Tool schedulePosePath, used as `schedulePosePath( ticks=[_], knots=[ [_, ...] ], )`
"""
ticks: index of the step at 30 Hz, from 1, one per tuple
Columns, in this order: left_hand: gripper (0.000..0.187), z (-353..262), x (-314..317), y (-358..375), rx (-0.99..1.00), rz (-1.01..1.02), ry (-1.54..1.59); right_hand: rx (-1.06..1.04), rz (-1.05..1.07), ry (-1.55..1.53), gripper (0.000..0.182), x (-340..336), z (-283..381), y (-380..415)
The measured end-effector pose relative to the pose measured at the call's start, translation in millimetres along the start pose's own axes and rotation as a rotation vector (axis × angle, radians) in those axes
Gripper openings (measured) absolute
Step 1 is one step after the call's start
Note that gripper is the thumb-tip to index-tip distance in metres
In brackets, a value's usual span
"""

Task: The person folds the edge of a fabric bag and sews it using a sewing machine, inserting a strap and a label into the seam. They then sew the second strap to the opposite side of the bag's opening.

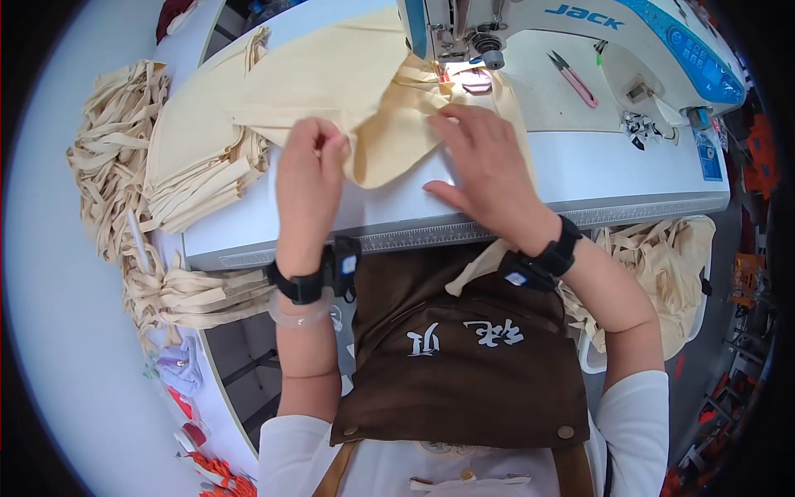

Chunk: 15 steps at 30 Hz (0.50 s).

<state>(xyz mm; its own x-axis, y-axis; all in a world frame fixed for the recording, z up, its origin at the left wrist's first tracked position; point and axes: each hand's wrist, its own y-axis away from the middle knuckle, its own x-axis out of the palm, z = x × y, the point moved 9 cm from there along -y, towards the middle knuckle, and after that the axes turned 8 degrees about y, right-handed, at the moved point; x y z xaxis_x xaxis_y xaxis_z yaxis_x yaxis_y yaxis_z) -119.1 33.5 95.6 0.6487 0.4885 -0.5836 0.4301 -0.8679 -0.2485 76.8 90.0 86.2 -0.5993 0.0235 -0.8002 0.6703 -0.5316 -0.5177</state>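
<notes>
A cream fabric piece (393,137) lies under the needle area of a white and blue sewing machine (538,29), its near edge folded up and curved. My left hand (310,170) has its fingers curled in a pinch on the fabric's left edge. Close to the needle, my right hand (489,161) rests its fingertips on the cloth, fingers stretched out and thumb spread away. The fabric under the presser foot is partly hidden by the machine head. Farther left, a stack of cream fabric panels (199,178) spreads over the table.
Bundled cream straps (120,149) hang at the left. Pink-handled thread snips (573,80) lie on the machine bed, with thread scraps (642,128) nearby. A ruler strip (397,240) runs along the table's front edge. More cream pieces (662,265) fill a white bin at right.
</notes>
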Motion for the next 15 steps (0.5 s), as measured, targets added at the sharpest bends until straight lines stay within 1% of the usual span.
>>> schedulePosePath(
  ticks=[2,3,6,9,11,12,13,15],
  knots=[
    [0.007,11,15,17,-0.046,0.029,0.075,-0.065,0.011,-0.021,0.065,10,17,-1],
    [0.008,9,21,21,-0.044,0.049,0.055,-0.093,0.032,-0.043,0.053,20,24,-2],
    [0.006,-1,28,22,-0.053,0.078,0.046,-0.225,0.042,-0.011,0.044,46,31,0],
    [0.004,-46,21,14,0.501,-0.028,-0.043,-0.220,0.028,-0.137,0.027,39,33,1],
    [0.005,-45,33,4,0.506,0.131,0.076,-0.152,-0.006,-0.177,0.018,30,35,2],
    [0.007,-40,38,-1,0.446,0.194,0.111,-0.115,-0.022,-0.196,0.013,27,35,2],
    [0.009,-36,43,-5,0.382,0.254,0.143,-0.107,-0.035,-0.173,0.009,29,37,2],
    [0.014,-19,51,-14,0.131,0.335,0.153,-0.108,-0.031,-0.132,0.005,38,40,1]
  ],
)
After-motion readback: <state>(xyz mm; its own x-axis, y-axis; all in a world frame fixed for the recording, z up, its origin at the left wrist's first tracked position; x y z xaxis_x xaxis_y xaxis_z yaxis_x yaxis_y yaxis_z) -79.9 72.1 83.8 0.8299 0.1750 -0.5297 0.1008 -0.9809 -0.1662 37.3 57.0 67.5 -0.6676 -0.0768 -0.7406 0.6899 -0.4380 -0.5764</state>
